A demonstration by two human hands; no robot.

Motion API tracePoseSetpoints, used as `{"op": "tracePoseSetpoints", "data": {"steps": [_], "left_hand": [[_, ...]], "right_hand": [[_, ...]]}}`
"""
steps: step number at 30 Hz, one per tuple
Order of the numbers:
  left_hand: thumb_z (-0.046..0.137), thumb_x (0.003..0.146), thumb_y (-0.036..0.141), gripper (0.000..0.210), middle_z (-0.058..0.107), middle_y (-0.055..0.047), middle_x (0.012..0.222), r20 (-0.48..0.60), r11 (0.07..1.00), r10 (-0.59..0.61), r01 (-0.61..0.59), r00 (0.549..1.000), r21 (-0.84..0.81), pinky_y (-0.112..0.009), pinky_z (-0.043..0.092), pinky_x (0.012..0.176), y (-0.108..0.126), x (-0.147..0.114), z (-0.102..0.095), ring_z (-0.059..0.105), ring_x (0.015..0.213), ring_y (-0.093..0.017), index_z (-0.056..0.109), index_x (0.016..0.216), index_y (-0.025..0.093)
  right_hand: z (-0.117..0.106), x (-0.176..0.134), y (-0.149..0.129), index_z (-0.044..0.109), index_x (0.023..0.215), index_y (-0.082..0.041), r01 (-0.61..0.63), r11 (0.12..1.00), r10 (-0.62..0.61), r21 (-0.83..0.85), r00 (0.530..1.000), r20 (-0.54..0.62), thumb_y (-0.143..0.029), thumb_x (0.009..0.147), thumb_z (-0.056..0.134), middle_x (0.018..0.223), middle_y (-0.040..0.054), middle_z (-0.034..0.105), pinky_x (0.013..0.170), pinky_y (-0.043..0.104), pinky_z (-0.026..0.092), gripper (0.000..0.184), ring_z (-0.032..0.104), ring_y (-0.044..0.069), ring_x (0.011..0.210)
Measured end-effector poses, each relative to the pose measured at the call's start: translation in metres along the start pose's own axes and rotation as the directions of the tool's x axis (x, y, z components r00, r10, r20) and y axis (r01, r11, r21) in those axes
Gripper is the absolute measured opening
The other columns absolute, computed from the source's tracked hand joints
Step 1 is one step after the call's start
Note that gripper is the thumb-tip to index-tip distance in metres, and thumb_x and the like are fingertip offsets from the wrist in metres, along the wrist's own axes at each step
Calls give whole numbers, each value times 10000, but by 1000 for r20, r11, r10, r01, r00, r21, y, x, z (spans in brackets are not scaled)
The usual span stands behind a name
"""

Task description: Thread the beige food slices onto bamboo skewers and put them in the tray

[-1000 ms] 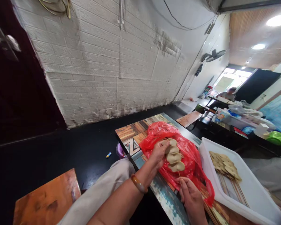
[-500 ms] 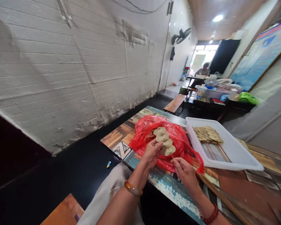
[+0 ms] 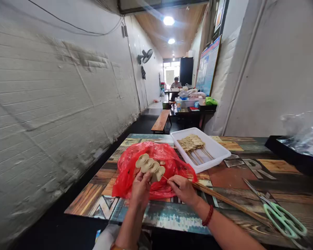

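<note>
My left hand (image 3: 141,187) pinches the lower side of a row of several thin, round beige slices (image 3: 149,166) threaded on a thin wooden skewer (image 3: 165,178). My right hand (image 3: 182,189) is closed on the skewer's bare end, to the right of the slices. Beneath the slices, a crumpled red plastic bag (image 3: 156,149) lies spread on the table; what it contains is mostly hidden. Beyond my right hand, a white plastic tray (image 3: 219,152) holds a pile of finished-looking skewers with similar slices (image 3: 191,142), their sticks pointing towards me.
A bundle of loose wooden skewers (image 3: 232,203) lies on the patterned table (image 3: 187,218). Green-handled scissors (image 3: 281,215) rest at the right, near a black container (image 3: 279,149) with clear plastic. A bench (image 3: 160,120), a cluttered table and a seated person (image 3: 176,83) are farther back.
The view has swung to the right, bringing the scissors and black container into sight. Both hands keep their hold, and the skewered row now lies flatter, closer to horizontal.
</note>
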State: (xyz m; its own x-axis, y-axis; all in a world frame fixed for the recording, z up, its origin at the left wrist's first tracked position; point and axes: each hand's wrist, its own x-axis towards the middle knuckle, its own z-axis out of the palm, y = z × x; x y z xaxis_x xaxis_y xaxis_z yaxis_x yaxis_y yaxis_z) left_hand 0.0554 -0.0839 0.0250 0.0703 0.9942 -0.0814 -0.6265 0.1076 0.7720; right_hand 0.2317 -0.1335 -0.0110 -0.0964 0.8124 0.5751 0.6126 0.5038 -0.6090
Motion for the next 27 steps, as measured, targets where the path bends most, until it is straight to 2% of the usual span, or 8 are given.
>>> {"op": "tracePoseSetpoints", "data": {"steps": [2, 6, 11, 16, 19, 22, 25, 27], "left_hand": [[832, 572, 235, 495, 728, -59, 909, -16, 999, -36, 37, 999, 38, -241, 530, 708, 1, -4, -4, 689, 738, -150, 618, 1013, 170], [810, 613, 301, 507, 711, -128, 1010, 12, 987, -121, 120, 993, 104, -270, 518, 707, -2, -10, -20, 702, 794, -205, 587, 1042, 150], [808, 607, 342, 471, 718, -113, 904, 29, 985, -110, 104, 994, 138, -270, 504, 724, -13, -11, -42, 693, 760, -189, 602, 977, 136], [801, 600, 391, 470, 715, -96, 865, 45, 967, -106, 93, 993, 238, -261, 499, 698, -20, -11, -49, 683, 738, -177, 620, 957, 144], [767, 648, 400, 435, 715, -93, 875, 68, 945, -93, 66, 993, 320, -268, 503, 713, -21, -10, -50, 683, 747, -177, 616, 970, 150], [749, 668, 407, 421, 715, -84, 872, 94, 928, -99, 58, 991, 369, -273, 504, 738, -20, -9, -49, 686, 760, -182, 612, 975, 154], [757, 653, 413, 428, 714, -78, 864, 92, 919, -111, 67, 990, 389, -272, 504, 739, -17, -9, -47, 686, 754, -184, 613, 962, 155], [757, 648, 423, 432, 713, -75, 860, 87, 915, -115, 71, 990, 397, -271, 504, 736, -16, -9, -45, 685, 753, -185, 615, 956, 156]], "right_hand": [[-2, 0, 2, 658, 835, -198, -9, 1000, 9, 6, 999, -40, -258, 938, 438, 795, 44, 694, 709, 272, 486, 250, 651, 168, 749], [-7, -2, 10, 648, 886, -189, -62, 998, 62, 8, 987, -145, -298, 940, 432, 850, 67, 703, 748, 317, 498, 247, 662, 202, 812], [-14, -5, 16, 647, 884, -196, -121, 991, 109, -50, 975, -194, -348, 937, 422, 856, 69, 712, 748, 331, 511, 276, 669, 210, 809], [-32, 0, 11, 652, 893, -202, -128, 977, 97, -168, 978, -185, -340, 945, 388, 882, 71, 715, 767, 335, 512, 302, 669, 207, 828], [-59, 12, 9, 656, 866, -209, -134, 950, 84, -283, 980, -181, -342, 945, 380, 869, 74, 717, 764, 322, 502, 316, 664, 207, 824], [-97, 30, 15, 662, 910, -196, -198, 904, 128, -379, 971, -202, -367, 945, 380, 903, 82, 714, 760, 303, 478, 332, 652, 209, 843], [-138, 49, 32, 673, 971, -185, -283, 827, 210, -486, 957, -200, -374, 940, 396, 950, 78, 718, 751, 273, 450, 336, 649, 201, 856], [-160, 59, 49, 693, 922, -178, -339, 765, 270, -548, 941, -205, -352, 921, 435, 897, 85, 726, 693, 269, 424, 312, 650, 209, 808]]}}
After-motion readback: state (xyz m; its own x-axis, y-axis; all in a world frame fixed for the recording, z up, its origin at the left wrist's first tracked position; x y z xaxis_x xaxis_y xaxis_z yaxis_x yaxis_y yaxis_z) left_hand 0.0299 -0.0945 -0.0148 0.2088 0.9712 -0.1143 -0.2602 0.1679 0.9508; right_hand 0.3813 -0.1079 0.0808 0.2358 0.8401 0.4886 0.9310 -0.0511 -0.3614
